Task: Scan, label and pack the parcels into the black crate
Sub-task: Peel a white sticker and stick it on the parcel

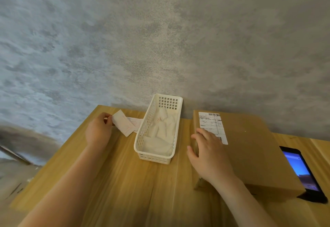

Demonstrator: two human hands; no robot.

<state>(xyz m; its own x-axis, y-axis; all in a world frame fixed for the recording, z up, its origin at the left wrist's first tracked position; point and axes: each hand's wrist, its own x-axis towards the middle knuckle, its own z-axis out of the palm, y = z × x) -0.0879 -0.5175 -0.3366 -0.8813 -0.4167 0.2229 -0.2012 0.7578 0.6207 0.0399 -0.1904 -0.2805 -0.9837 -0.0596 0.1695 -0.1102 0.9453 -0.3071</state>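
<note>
A brown cardboard parcel (250, 148) lies on the wooden table (125, 182) at the right, with a white shipping label (211, 123) stuck near its far left corner. My right hand (209, 153) rests on the parcel's left edge, fingers spread over the top and thumb on the side. My left hand (99, 130) pinches a white label slip (123, 124) at the table's far left, just above the surface. More slips (134, 121) lie under it. No black crate is in view.
A white perforated plastic basket (142, 137) holding white paper pieces stands between my hands. A phone (301, 169) with a lit screen leans on a black stand right of the parcel. A grey wall rises behind the table. The table's left edge drops off near my left arm.
</note>
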